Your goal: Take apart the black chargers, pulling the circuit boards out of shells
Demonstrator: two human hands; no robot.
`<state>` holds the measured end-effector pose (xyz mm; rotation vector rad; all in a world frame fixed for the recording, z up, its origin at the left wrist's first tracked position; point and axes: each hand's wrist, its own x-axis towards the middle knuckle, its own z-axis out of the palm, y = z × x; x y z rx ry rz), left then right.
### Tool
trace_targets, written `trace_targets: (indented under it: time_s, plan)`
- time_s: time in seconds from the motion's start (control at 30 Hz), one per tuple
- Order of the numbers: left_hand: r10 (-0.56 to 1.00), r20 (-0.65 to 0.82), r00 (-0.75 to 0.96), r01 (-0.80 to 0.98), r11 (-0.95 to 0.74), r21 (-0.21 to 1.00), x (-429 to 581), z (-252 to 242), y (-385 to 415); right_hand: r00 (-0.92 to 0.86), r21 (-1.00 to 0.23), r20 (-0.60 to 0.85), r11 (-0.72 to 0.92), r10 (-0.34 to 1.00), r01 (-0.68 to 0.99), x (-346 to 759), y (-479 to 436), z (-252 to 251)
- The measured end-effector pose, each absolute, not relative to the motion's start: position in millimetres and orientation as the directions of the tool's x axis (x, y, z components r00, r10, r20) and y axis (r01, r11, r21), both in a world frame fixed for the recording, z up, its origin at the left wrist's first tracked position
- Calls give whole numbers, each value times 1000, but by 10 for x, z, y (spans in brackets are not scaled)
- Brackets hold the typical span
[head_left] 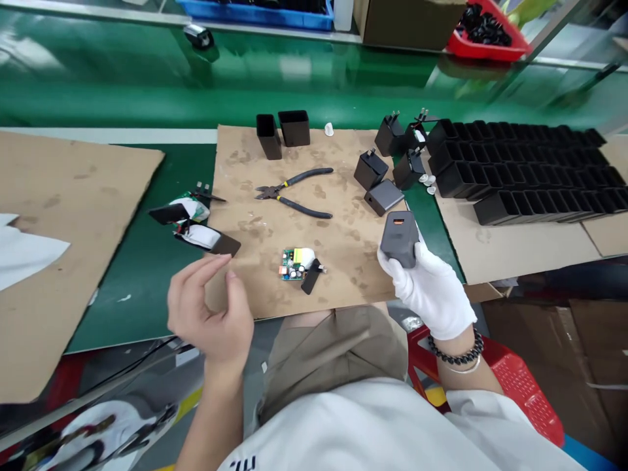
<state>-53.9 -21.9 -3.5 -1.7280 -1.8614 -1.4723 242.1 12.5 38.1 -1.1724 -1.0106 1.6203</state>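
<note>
My right hand, in a white glove, grips a black power adapter with an orange USB port facing up. My left hand is bare and holds nothing; its fingers curl with the thumb apart from them. Just beyond it lie two opened adapter assemblies, one with a dark panel and white wrapping, the other with pins and wires. Between my hands a small circuit board rests on the cardboard sheet, with a black plug piece beside it. Farther back lie diagonal cutters, jaws apart.
Two hollow black cases stand at the cardboard's back edge. Several black adapters cluster at the right, near rows of empty black cases. A blue tray and a red bin sit behind. A red stool is below right.
</note>
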Motion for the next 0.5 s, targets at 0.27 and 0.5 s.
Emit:
trace_targets:
  time_s: [0.27, 0.5]
  plan:
    - [638, 665, -388, 773, -167, 612, -595, -121, -211, -171, -969, -229, -241, 958, -55, 2375, 163, 486]
    - [624, 716, -314, 734, -319, 600, -591, -125, -188, 59, -916, 66, 37, 996, 399, 2168, 1755, 995]
